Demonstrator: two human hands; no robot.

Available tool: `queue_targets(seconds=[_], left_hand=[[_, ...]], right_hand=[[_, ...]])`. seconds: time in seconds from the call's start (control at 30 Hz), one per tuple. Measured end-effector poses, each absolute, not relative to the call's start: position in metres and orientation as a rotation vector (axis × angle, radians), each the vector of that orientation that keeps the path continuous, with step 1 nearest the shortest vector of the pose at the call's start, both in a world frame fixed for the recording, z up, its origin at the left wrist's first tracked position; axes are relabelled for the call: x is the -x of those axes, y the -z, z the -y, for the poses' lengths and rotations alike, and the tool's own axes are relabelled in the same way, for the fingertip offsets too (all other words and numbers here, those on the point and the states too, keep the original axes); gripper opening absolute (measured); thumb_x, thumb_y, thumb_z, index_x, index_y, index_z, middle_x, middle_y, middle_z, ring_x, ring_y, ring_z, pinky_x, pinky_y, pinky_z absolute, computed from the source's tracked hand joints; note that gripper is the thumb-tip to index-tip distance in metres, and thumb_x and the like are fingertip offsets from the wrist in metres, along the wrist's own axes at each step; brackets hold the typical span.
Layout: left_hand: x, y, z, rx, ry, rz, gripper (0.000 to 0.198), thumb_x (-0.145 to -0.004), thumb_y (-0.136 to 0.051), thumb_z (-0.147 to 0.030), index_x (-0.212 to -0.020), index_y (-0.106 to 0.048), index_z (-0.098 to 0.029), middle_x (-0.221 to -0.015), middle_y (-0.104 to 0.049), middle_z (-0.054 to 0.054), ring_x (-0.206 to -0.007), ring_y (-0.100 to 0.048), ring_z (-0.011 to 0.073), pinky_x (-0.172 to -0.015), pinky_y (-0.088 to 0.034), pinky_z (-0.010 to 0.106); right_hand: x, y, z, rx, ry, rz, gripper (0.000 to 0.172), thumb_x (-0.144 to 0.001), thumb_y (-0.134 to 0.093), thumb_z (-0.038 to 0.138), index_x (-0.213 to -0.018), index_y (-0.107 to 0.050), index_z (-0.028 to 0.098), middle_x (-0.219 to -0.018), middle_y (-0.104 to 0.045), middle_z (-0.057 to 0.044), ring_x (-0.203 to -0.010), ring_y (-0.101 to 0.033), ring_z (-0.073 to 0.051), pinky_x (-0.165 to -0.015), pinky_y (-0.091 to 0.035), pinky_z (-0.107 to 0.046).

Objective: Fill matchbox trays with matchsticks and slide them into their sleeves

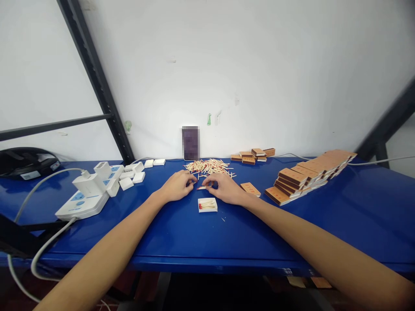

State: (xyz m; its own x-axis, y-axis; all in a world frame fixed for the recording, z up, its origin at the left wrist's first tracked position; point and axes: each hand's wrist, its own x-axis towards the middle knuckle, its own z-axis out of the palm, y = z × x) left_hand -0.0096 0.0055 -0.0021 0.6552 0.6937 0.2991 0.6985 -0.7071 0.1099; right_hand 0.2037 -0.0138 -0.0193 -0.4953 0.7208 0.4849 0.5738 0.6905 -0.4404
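A heap of loose matches with red heads lies on the blue tabletop, just beyond both hands. My right hand is closed, thumb and fingertips pinched on a few matches that stick out to its left, close to the table. My left hand is curled with its fingertips together at the left front of the heap; whatever it may pinch is too small to make out. In front of the hands sits a white matchbox tray, partly filled with matches whose red heads point left. A brown matchbox sleeve lies beside my right wrist.
Stacked matchboxes slope across the right side, with a smaller pile by the wall. White empty trays and a power strip with cables stand left. A dark pixelated panel leans on the wall.
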Motion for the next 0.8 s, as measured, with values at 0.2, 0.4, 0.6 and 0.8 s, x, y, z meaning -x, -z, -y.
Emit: queue_targets(seconds=[0.2,0.4,0.6,0.8], left_hand=[[0.0101,0.0025,-0.0053,2.894,0.574,1.19,0.022,-0.083,-0.045,-0.013,-0.087,-0.066,-0.019,-0.089,-0.059,0.005,-0.09,-0.054,0.0204,-0.084,-0.044,0.035],[0.0065,0.0005,-0.0026,2.983,0.534,1.098,0.021,-0.084,-0.045,-0.011,-0.085,-0.064,-0.02,-0.088,-0.062,0.003,-0.089,-0.054,0.019,-0.083,-0.041,0.033],[0.0036,-0.0016,-0.0009,3.053,0.627,1.052,0.021,-0.08,-0.045,-0.008,-0.081,-0.064,-0.019,-0.082,-0.065,0.001,-0.08,-0.057,0.0158,-0.077,-0.042,0.028],[0.0033,-0.0015,0.0022,3.051,0.704,1.122,0.022,-0.076,-0.044,-0.007,-0.08,-0.062,-0.018,-0.077,-0.065,0.0,-0.071,-0.057,0.014,-0.067,-0.041,0.026]], right_hand=[[-0.2032,0.0192,0.0152,0.973,-0.334,2.238,0.02,-0.077,-0.058,0.008,-0.09,-0.07,0.018,-0.084,-0.071,-0.002,-0.074,-0.061,-0.013,-0.069,-0.046,-0.025],[-0.2027,0.0165,0.0179,0.931,-0.366,2.244,0.022,-0.076,-0.058,0.006,-0.09,-0.07,0.018,-0.083,-0.071,-0.002,-0.074,-0.061,-0.012,-0.07,-0.046,-0.024],[-0.2021,0.0184,0.0162,0.918,-0.381,2.233,0.023,-0.075,-0.059,0.005,-0.091,-0.07,0.018,-0.082,-0.071,-0.001,-0.073,-0.061,-0.012,-0.069,-0.046,-0.024],[-0.2026,0.0196,0.0149,0.95,-0.323,2.24,0.022,-0.075,-0.061,0.007,-0.093,-0.07,0.018,-0.087,-0.071,-0.003,-0.078,-0.061,-0.014,-0.073,-0.046,-0.027]])
